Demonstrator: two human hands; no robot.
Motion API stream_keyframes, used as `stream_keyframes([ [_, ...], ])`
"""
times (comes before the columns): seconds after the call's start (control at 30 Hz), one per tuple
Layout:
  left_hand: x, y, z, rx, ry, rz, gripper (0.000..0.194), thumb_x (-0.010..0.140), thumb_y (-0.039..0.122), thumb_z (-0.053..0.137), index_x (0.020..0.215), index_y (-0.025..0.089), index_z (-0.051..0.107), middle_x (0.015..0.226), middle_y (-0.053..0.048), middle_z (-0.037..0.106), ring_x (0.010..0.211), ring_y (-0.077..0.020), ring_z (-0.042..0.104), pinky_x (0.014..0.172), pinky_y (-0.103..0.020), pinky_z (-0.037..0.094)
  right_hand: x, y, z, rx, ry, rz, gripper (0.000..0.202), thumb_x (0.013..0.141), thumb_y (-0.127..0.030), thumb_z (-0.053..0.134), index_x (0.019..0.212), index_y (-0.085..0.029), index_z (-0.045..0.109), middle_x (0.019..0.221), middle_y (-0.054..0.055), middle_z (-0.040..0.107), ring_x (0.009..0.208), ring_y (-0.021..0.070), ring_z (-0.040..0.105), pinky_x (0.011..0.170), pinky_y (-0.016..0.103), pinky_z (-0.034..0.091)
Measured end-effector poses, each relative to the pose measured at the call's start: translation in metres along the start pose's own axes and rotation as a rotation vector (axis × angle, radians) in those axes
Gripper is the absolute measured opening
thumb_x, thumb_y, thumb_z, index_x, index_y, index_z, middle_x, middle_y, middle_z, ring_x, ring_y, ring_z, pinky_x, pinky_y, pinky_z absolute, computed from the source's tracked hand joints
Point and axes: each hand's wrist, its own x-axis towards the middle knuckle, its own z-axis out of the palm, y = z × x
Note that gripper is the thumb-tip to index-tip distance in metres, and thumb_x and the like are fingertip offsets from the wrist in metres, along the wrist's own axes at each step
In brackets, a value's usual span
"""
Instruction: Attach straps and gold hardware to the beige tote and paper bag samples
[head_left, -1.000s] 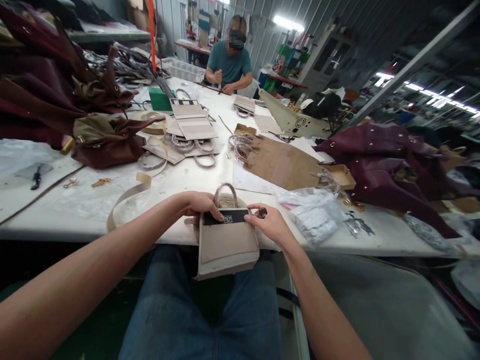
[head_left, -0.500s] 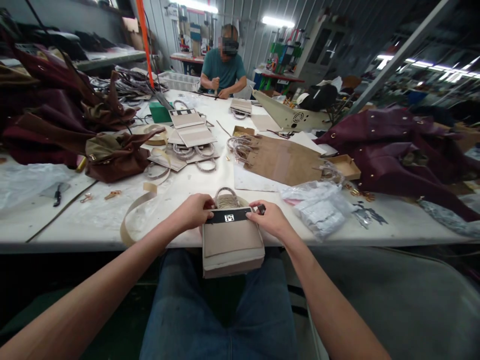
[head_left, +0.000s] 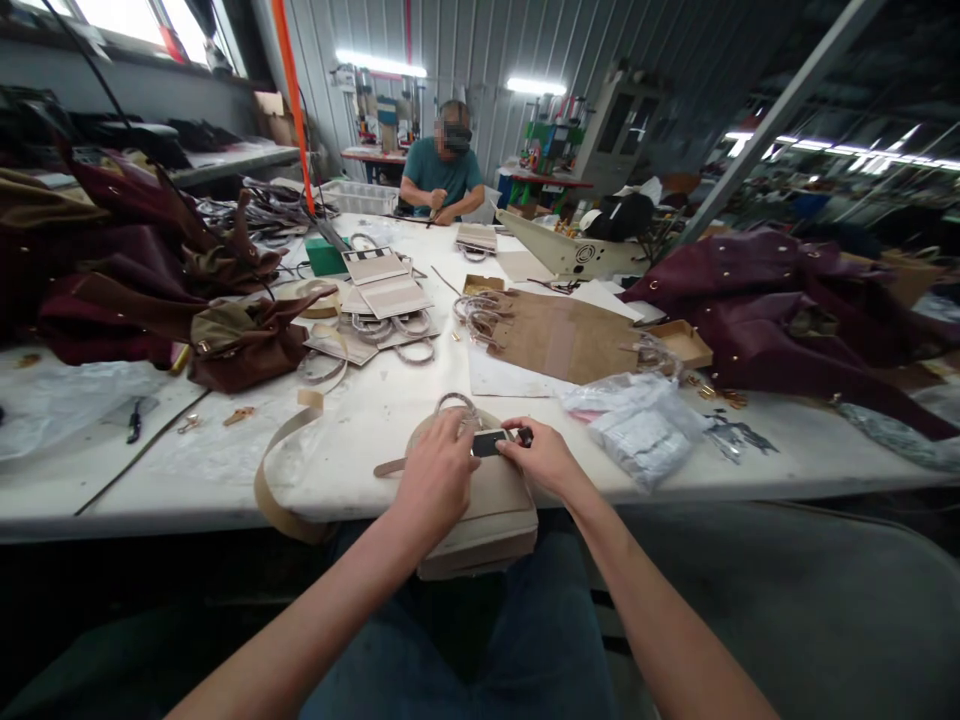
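A small beige handbag [head_left: 487, 505] rests at the table's front edge, its lower part over my lap. A black strip [head_left: 489, 443] runs along its upper edge. My left hand [head_left: 439, 465] lies over the left part of this strip with fingers bent and drawn together; whatever is under the fingertips is hidden. At the right end of the strip, my right hand [head_left: 541, 455] pinches the bag's corner between thumb and fingers. A small black object [head_left: 526, 436] shows by its index finger; its kind is unclear. Behind the hands stands the bag's wrapped loop handle [head_left: 456, 402].
Flat beige bag panels [head_left: 390, 290] with handles lie stacked beyond, beside brown panels [head_left: 562, 335]. A plastic bag [head_left: 645, 425] sits to the right. Burgundy leather bags [head_left: 750, 300] are heaped at both sides. A co-worker [head_left: 442, 175] works at the far end.
My left hand has moved right, from the strip's left end onto its middle, covering the metal emblem seen there before. My right hand keeps the bag's corner. The camera view has tilted up slightly.
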Motion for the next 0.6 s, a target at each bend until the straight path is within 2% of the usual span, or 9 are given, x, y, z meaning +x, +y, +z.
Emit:
stream_keyframes([
  [0.07, 0.004, 0.013, 0.017, 0.030, -0.075, 0.016, 0.059, 0.102, 0.019, 0.066, 0.158, 0.003, 0.054, 0.170, -0.028, 0.052, 0.163, -0.0420, 0.046, 0.134, -0.057, 0.044, 0.001, 0.001, 0.001, 0.009, -0.004, -0.006, 0.042, 0.082, -0.043, 0.078, 0.119, -0.023, 0.082, 0.087, 0.003, 0.077, 0.080, 0.0214, 0.069, 0.081, 0.034, 0.051],
  [0.13, 0.008, 0.022, 0.035, 0.060, -0.127, 0.016, 0.065, 0.104, 0.024, 0.066, 0.161, -0.002, 0.049, 0.174, -0.031, 0.046, 0.167, -0.0443, 0.040, 0.138, -0.057, 0.039, 0.002, 0.004, 0.002, 0.030, -0.002, -0.013, 0.043, 0.082, -0.045, 0.078, 0.118, -0.022, 0.082, 0.086, 0.003, 0.077, 0.079, 0.0216, 0.068, 0.079, 0.034, 0.051],
  [0.23, 0.013, 0.025, 0.051, 0.091, -0.113, 0.017, 0.067, 0.108, 0.036, 0.063, 0.161, -0.004, 0.049, 0.174, -0.033, 0.045, 0.168, -0.0449, 0.037, 0.140, -0.059, 0.035, 0.004, 0.009, 0.003, 0.068, 0.010, -0.029, 0.044, 0.082, -0.047, 0.078, 0.118, -0.021, 0.082, 0.084, 0.003, 0.077, 0.077, 0.0213, 0.067, 0.077, 0.034, 0.051],
  [0.3, 0.016, 0.023, 0.055, 0.104, -0.071, -0.008, 0.069, 0.110, 0.043, 0.060, 0.161, -0.002, 0.051, 0.174, -0.033, 0.046, 0.168, -0.0449, 0.037, 0.140, -0.061, 0.034, 0.004, 0.012, 0.004, 0.073, 0.017, -0.035, 0.044, 0.082, -0.046, 0.078, 0.118, -0.021, 0.082, 0.082, 0.002, 0.076, 0.077, 0.0210, 0.067, 0.077, 0.034, 0.051],
  [0.43, 0.016, 0.016, 0.055, 0.082, -0.034, -0.071, 0.068, 0.109, 0.053, 0.059, 0.162, 0.010, 0.057, 0.176, -0.027, 0.047, 0.164, -0.0463, 0.044, 0.138, -0.068, 0.033, 0.002, 0.018, 0.006, 0.136, 0.001, -0.021, 0.046, 0.081, -0.046, 0.080, 0.120, -0.022, 0.081, 0.078, -0.001, 0.073, 0.074, 0.0199, 0.066, 0.074, 0.033, 0.050],
  [0.6, 0.014, 0.013, 0.059, 0.098, 0.007, -0.065, 0.065, 0.109, 0.052, 0.058, 0.162, 0.014, 0.058, 0.176, -0.025, 0.048, 0.157, -0.0450, 0.053, 0.132, -0.067, 0.041, 0.004, 0.024, -0.001, 0.260, -0.052, -0.025, 0.050, 0.081, -0.046, 0.085, 0.123, -0.021, 0.079, 0.080, -0.002, 0.073, 0.073, 0.0182, 0.066, 0.071, 0.030, 0.051],
])
